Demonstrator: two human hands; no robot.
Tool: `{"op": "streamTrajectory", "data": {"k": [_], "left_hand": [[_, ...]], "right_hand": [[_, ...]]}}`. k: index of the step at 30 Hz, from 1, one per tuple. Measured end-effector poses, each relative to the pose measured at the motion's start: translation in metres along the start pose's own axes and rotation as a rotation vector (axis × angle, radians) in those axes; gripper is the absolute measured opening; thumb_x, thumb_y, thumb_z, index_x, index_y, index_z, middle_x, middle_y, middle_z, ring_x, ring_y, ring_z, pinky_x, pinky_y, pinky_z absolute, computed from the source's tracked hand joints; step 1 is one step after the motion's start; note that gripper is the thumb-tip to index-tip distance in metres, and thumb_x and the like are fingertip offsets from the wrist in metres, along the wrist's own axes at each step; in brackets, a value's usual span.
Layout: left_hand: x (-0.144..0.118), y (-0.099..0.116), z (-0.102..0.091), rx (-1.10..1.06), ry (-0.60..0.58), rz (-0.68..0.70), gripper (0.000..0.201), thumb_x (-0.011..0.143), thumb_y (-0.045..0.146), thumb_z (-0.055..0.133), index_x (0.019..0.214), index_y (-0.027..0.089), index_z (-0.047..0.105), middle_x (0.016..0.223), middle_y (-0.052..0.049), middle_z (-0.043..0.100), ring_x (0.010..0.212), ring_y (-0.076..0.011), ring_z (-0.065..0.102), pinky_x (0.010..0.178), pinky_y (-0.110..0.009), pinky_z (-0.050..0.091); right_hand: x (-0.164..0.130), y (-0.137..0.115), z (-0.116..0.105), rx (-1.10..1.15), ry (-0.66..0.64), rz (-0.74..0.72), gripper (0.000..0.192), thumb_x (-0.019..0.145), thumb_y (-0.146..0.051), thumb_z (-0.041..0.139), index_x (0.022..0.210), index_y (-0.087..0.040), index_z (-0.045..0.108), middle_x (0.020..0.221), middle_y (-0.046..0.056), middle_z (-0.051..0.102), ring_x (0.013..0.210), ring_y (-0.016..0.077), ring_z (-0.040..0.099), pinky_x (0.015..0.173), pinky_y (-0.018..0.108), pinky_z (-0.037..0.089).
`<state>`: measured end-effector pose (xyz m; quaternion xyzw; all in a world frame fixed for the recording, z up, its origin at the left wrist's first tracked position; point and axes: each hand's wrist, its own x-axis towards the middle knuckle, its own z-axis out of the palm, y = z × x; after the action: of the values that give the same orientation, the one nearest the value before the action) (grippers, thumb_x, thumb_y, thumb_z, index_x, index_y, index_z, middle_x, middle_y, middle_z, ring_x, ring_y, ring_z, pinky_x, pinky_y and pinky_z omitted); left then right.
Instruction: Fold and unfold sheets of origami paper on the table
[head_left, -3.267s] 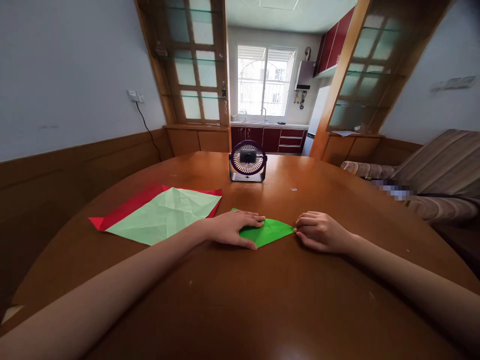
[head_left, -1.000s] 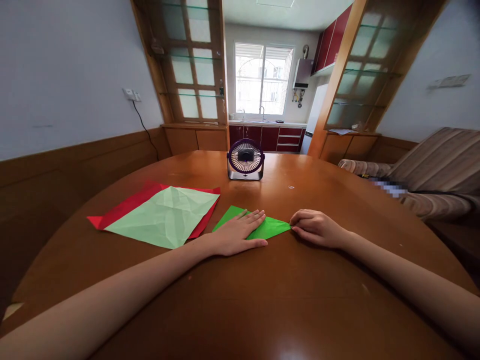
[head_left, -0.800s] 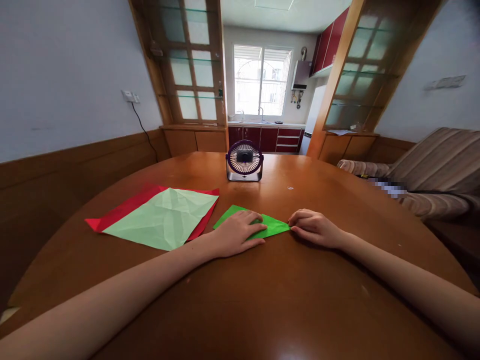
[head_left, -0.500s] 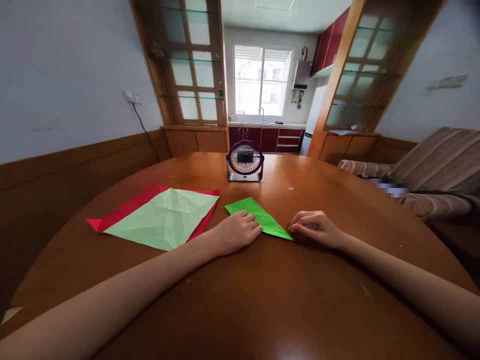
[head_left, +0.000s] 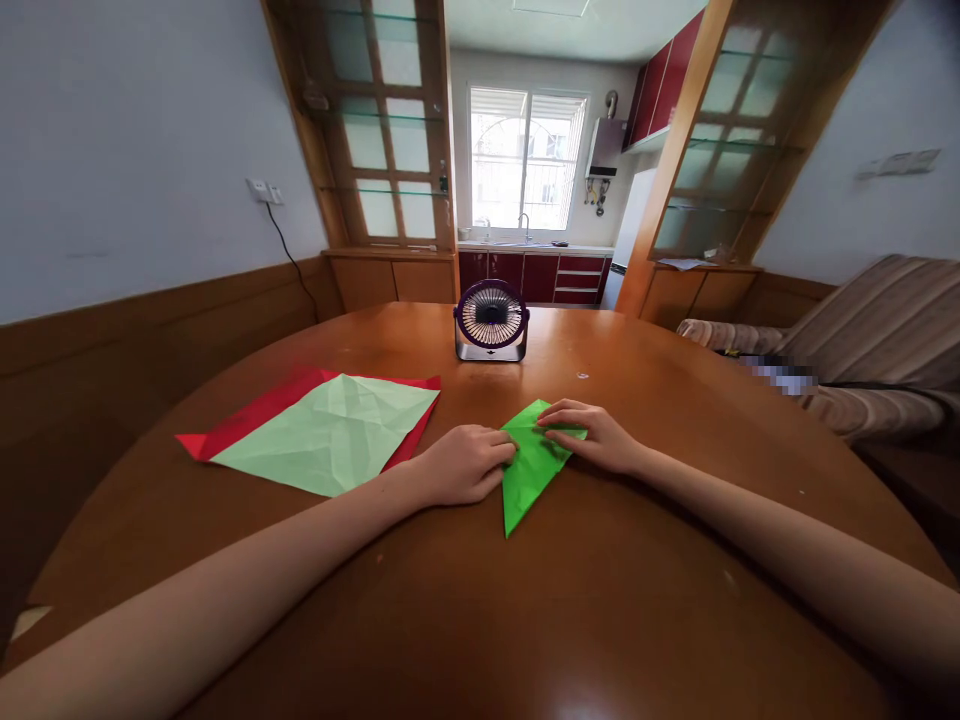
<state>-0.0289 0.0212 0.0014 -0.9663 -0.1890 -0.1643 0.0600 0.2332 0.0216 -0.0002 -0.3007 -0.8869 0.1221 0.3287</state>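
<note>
A home: striped armchair [head_left: 877,325], kitchen cabinets [head_left: 540,272]

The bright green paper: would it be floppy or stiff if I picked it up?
The bright green paper looks thin, so it is probably light and bendy. Being folded may make it slightly stiffer. Pushed, it might slide easily, because the table looks shiny.

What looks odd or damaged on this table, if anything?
Left of the bright green paper, the pale green sheet is creased and lies askew over red paper. A small pale scrap or mark stands out right of the fan.
</note>
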Motion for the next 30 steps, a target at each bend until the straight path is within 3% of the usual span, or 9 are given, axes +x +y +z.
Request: {"op": "streamTrajectory", "data": {"k": [5,10,13,16,19,22,26,30], "left_hand": [[0.003,0.019,-0.007,0.055,-0.046,-0.065,0.025,0.092,0.038,0.046,0.093,0.016,0.058,0.098,-0.009,0.063,0.082,-0.0224,0.061,0.074,-0.034,0.049],[-0.001,0.030,-0.008,0.021,-0.083,-0.101,0.050,0.089,0.057,0.050,0.118,0.017,0.056,0.118,-0.013,0.059,0.105,-0.0287,0.059,0.092,-0.042,0.046],[-0.005,0.030,-0.005,-0.006,-0.107,-0.107,0.074,0.086,0.069,0.045,0.140,0.018,0.043,0.138,-0.017,0.049,0.127,-0.0343,0.047,0.105,-0.048,0.036],[-0.007,0.029,-0.004,-0.056,-0.187,-0.129,0.088,0.085,0.075,0.038,0.150,0.016,0.027,0.153,-0.018,0.031,0.142,-0.0342,0.026,0.114,-0.051,0.021],[-0.007,0.028,-0.005,-0.114,-0.275,-0.155,0.090,0.087,0.075,0.033,0.152,0.015,0.020,0.158,-0.016,0.016,0.147,-0.0305,0.012,0.118,-0.050,0.011],[-0.006,0.027,-0.007,-0.153,-0.294,-0.158,0.092,0.085,0.075,0.036,0.152,0.015,0.019,0.158,-0.015,0.013,0.147,-0.0295,0.009,0.119,-0.048,0.008],[-0.006,0.022,-0.006,-0.206,-0.237,-0.158,0.072,0.094,0.065,0.033,0.147,0.017,0.033,0.156,-0.013,0.027,0.146,-0.0247,0.020,0.119,-0.046,0.012],[-0.006,0.019,-0.003,-0.216,-0.113,-0.216,0.042,0.101,0.043,0.034,0.127,0.018,0.056,0.143,-0.011,0.048,0.138,-0.0228,0.038,0.115,-0.043,0.028]], "right_hand": [[0.000,0.007,0.008,-0.089,-0.069,0.006,0.021,0.092,-0.028,0.057,0.108,-0.019,0.068,0.110,0.010,0.064,0.105,0.0204,0.061,0.095,0.041,0.050],[-0.002,0.004,0.006,-0.107,-0.082,-0.010,0.022,0.093,-0.027,0.055,0.110,-0.019,0.067,0.110,0.010,0.064,0.105,0.0209,0.061,0.095,0.042,0.050],[-0.002,0.002,0.006,-0.120,-0.091,-0.015,0.023,0.094,-0.027,0.054,0.111,-0.019,0.066,0.111,0.010,0.065,0.106,0.0213,0.060,0.094,0.042,0.050],[-0.002,0.001,0.006,-0.137,-0.097,-0.019,0.024,0.094,-0.026,0.053,0.112,-0.020,0.066,0.112,0.010,0.064,0.107,0.0212,0.061,0.095,0.042,0.050],[-0.002,0.002,0.006,-0.138,-0.088,-0.014,0.024,0.094,-0.027,0.053,0.112,-0.019,0.066,0.112,0.011,0.065,0.107,0.0212,0.061,0.095,0.042,0.050],[-0.003,0.004,0.007,-0.125,-0.060,-0.015,0.023,0.094,-0.026,0.053,0.111,-0.018,0.066,0.110,0.011,0.066,0.105,0.0212,0.061,0.094,0.042,0.050],[-0.004,0.003,0.007,-0.142,-0.018,-0.042,0.021,0.094,-0.024,0.051,0.103,-0.018,0.068,0.102,0.010,0.068,0.097,0.0208,0.062,0.088,0.040,0.052],[-0.005,-0.002,0.007,-0.160,0.007,-0.065,0.022,0.095,-0.025,0.049,0.094,-0.019,0.070,0.091,0.009,0.068,0.086,0.0194,0.061,0.077,0.035,0.052]]}}
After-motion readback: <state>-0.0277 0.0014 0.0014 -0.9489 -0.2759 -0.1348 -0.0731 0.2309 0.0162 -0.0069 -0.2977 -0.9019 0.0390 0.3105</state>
